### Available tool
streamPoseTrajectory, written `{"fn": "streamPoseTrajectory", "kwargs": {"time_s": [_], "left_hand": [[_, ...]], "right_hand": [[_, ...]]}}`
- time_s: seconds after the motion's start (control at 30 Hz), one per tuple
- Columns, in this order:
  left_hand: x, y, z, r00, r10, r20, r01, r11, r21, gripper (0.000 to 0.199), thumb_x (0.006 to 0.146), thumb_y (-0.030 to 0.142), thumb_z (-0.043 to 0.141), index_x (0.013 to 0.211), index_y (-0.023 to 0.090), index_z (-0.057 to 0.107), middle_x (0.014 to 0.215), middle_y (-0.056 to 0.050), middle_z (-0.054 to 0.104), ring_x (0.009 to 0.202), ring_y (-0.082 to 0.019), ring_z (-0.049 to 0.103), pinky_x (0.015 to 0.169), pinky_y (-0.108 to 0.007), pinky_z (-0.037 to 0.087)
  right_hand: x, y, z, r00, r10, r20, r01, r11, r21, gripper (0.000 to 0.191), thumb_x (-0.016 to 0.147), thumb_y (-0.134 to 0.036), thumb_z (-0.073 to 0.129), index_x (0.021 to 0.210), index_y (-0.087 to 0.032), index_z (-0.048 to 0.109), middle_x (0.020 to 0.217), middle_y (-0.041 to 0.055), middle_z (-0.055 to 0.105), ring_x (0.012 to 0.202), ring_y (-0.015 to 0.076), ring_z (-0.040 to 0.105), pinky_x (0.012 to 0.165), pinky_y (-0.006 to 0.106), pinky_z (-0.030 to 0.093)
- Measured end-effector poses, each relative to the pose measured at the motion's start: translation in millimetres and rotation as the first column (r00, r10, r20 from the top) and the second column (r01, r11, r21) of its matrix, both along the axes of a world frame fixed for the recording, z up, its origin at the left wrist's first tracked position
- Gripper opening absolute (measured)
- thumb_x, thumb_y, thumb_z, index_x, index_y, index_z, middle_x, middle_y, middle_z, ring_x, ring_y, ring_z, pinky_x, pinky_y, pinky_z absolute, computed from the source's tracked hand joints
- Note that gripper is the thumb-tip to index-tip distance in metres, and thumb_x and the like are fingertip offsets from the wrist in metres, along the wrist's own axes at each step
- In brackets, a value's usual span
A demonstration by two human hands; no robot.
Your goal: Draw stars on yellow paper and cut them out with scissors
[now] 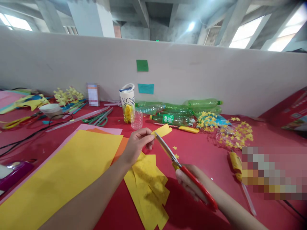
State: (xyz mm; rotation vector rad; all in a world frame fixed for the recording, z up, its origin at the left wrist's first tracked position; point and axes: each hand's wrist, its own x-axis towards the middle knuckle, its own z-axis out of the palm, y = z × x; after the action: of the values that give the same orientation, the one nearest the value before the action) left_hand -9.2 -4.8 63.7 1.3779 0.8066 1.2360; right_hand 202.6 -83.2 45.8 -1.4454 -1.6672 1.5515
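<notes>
Between the thumb and fingers of my left hand (141,139) is a small strip of yellow paper (164,130). My right hand (190,179) grips red-handled scissors (165,147), whose blade tips meet the strip right by my left fingertips. The blades look nearly together. Two small yellow paper stars (176,156) lie on the red table just right of the blades. Under my left wrist are cut yellow paper pieces (151,182), partly overlapping. A large yellow sheet (69,169) lies to the left, over orange and pink sheets.
Several green plastic bottles (178,119) lie along the white partition (96,60). Clusters of yellow stars (236,132) stand at right, near a yellow glue gun (236,164). A white-topped cup (127,99), green-handled scissors (102,119) and a black cable (26,137) are further left.
</notes>
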Motion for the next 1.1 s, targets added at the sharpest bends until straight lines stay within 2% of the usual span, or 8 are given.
{"fn": "streamPoseTrajectory", "kwargs": {"time_s": [0.17, 0.37, 0.47, 0.6, 0.77, 0.87, 1.1], "left_hand": [[5, -4, 0.0, 0.999, -0.043, -0.001, 0.043, 0.999, 0.000, 0.019, 0.082, 0.020, 0.055, 0.063, 0.016, 0.056, 0.056, 0.003, 0.053, 0.051, -0.008, 0.048, 0.052, -0.021, 0.040], [5, -7, 1.6, 0.999, -0.045, -0.009, 0.045, 0.999, -0.024, 0.020, 0.080, 0.021, 0.054, 0.061, 0.016, 0.056, 0.055, 0.003, 0.052, 0.051, -0.009, 0.048, 0.052, -0.022, 0.040], [5, -6, 2.5, 0.999, -0.044, -0.016, 0.044, 0.998, -0.036, 0.020, 0.080, 0.022, 0.054, 0.060, 0.017, 0.055, 0.054, 0.003, 0.051, 0.050, -0.009, 0.047, 0.052, -0.022, 0.039], [5, -6, 1.8, 0.999, -0.049, -0.005, 0.049, 0.998, -0.048, 0.020, 0.079, 0.022, 0.055, 0.060, 0.017, 0.055, 0.054, 0.003, 0.051, 0.050, -0.009, 0.047, 0.051, -0.021, 0.038], [5, -5, 0.0, 0.998, -0.062, 0.010, 0.062, 0.997, -0.047, 0.021, 0.080, 0.021, 0.054, 0.060, 0.016, 0.055, 0.054, 0.003, 0.052, 0.050, -0.009, 0.048, 0.051, -0.022, 0.039], [5, -5, 0.0, 0.998, -0.060, 0.017, 0.061, 0.997, -0.049, 0.021, 0.080, 0.020, 0.054, 0.060, 0.016, 0.054, 0.054, 0.003, 0.052, 0.050, -0.008, 0.047, 0.051, -0.021, 0.039], [3, -4, 1.8, 0.997, -0.073, 0.018, 0.074, 0.995, -0.064, 0.020, 0.080, 0.021, 0.054, 0.060, 0.017, 0.055, 0.053, 0.003, 0.052, 0.048, -0.008, 0.047, 0.050, -0.021, 0.038]], "right_hand": [[1, -2, -1.3, 0.999, 0.011, -0.037, -0.013, 0.999, -0.036, 0.048, 0.082, -0.064, 0.041, 0.070, -0.018, 0.043, 0.045, -0.0085, 0.036, 0.034, 0.0040, 0.033, 0.033, 0.015, 0.024], [2, -3, 1.4, 0.999, 0.030, -0.044, -0.030, 1.000, -0.004, 0.047, 0.084, -0.063, 0.039, 0.072, -0.018, 0.043, 0.047, -0.0086, 0.037, 0.036, 0.0036, 0.033, 0.035, 0.015, 0.024], [3, -2, 0.2, 0.998, 0.036, -0.056, -0.035, 0.999, 0.011, 0.047, 0.084, -0.062, 0.040, 0.071, -0.018, 0.043, 0.045, -0.0085, 0.037, 0.034, 0.0036, 0.033, 0.034, 0.015, 0.023], [1, 0, 0.2, 0.998, 0.029, -0.061, -0.031, 0.999, -0.031, 0.048, 0.084, -0.063, 0.039, 0.067, -0.018, 0.042, 0.041, -0.0091, 0.034, 0.031, 0.0041, 0.031, 0.031, 0.015, 0.022], [-2, -2, 9.0, 0.999, 0.011, -0.041, -0.014, 0.998, -0.059, 0.046, 0.085, -0.060, 0.039, 0.065, -0.019, 0.040, 0.041, -0.0094, 0.032, 0.031, 0.0043, 0.029, 0.031, 0.016, 0.022], [-3, -2, 13.9, 1.000, 0.004, -0.022, -0.005, 0.999, -0.032, 0.044, 0.084, -0.058, 0.043, 0.064, -0.019, 0.040, 0.042, -0.0091, 0.032, 0.033, 0.0043, 0.030, 0.032, 0.016, 0.023], [-2, -1, 9.0, 1.000, 0.005, -0.027, -0.006, 1.000, -0.025, 0.044, 0.082, -0.057, 0.047, 0.062, -0.019, 0.039, 0.044, -0.0090, 0.031, 0.034, 0.0035, 0.027, 0.031, 0.016, 0.021]]}}
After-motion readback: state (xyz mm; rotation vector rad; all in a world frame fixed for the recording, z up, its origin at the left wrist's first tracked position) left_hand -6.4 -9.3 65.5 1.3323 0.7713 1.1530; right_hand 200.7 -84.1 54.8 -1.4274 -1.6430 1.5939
